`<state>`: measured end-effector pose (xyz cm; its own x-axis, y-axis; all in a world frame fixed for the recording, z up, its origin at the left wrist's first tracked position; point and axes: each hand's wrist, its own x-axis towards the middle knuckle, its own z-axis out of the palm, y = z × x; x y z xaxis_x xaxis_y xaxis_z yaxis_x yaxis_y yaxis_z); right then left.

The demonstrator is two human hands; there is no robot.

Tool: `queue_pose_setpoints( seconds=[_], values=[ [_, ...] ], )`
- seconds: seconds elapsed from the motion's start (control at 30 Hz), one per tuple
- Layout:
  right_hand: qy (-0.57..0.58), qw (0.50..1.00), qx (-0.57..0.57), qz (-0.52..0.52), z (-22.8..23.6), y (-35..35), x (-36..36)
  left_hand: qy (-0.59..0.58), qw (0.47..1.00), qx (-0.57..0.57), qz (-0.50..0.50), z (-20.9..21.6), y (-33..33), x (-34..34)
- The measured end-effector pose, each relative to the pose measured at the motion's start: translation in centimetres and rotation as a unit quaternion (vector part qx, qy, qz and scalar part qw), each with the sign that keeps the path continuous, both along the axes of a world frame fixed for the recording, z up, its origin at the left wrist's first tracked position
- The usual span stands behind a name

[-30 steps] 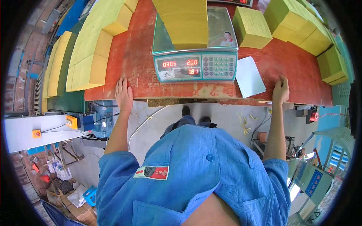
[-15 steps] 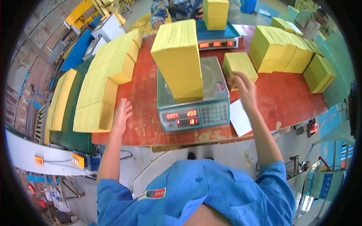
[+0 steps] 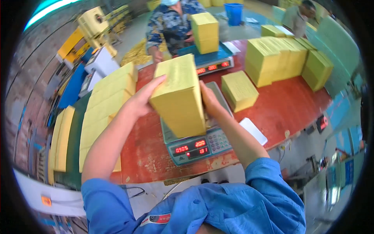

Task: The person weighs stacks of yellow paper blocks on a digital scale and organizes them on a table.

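Observation:
A tall stack of yellow paper (image 3: pixel 178 105) stands slightly tilted over the pan of a digital counter scale (image 3: pixel 220 143) with lit red digits. My left hand (image 3: pixel 146 96) presses against its left side, fingers near the upper edge. On the opposite side my right hand (image 3: pixel 209 100) grips the stack, its fingertips partly hidden behind the paper. Whether the stack's base still touches the pan I cannot tell. A shorter yellow paper stack (image 3: pixel 239 91) rests on the red table just right of the scale.
Yellow stacks (image 3: pixel 103 103) line the left side, beside a green surface (image 3: pixel 74 171). More stacks (image 3: pixel 272 62) stand at the back right. A white sheet (image 3: pixel 253 131) lies right of the scale. Across the red table (image 3: pixel 288 113), a person in camouflage (image 3: pixel 171 23) is by a second scale (image 3: pixel 214 67).
Both hands, earlier apart with the left free and the right near the shorter stack, have come in and closed on the tall stack's sides. The view has shifted.

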<state>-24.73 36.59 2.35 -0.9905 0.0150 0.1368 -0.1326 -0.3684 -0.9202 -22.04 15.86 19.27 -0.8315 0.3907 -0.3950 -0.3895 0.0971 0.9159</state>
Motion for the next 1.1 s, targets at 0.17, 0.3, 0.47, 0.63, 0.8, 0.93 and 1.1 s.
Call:
queue_pose_setpoints(
  seconds=[0.17,0.3,0.47,0.63,0.8,0.93,1.1],
  values=[
    [-0.1,0.994,-0.004,-0.039,-2.9,-2.2,2.7,-0.02,1.0,-0.013,-0.016,0.4,-2.6,3.5],
    [-0.068,0.992,0.044,-0.096,-2.1,-1.2,5.5,-0.033,0.998,0.0,-0.058,-0.1,-2.5,3.7],
    [0.019,0.966,0.166,-0.199,-0.1,0.9,13.3,-0.051,0.996,0.028,-0.066,-0.8,-2.7,2.5],
    [-0.138,0.98,0.126,-0.063,-4.0,0.2,20.3,-0.047,0.996,0.046,-0.065,-2.0,-3.0,1.9],
    [-0.219,0.941,-0.247,0.077,-6.6,-2.8,18.7,-0.008,0.997,0.046,-0.057,-2.6,-2.9,2.7],
    [-0.18,0.931,-0.302,0.095,-5.3,-0.6,19.7,-0.031,0.995,0.078,-0.058,-3.3,-1.7,4.7],
    [-0.109,0.957,-0.267,0.018,-4.1,7.0,22.4,-0.014,0.99,0.124,-0.06,-2.7,5.0,8.6]
  ],
)
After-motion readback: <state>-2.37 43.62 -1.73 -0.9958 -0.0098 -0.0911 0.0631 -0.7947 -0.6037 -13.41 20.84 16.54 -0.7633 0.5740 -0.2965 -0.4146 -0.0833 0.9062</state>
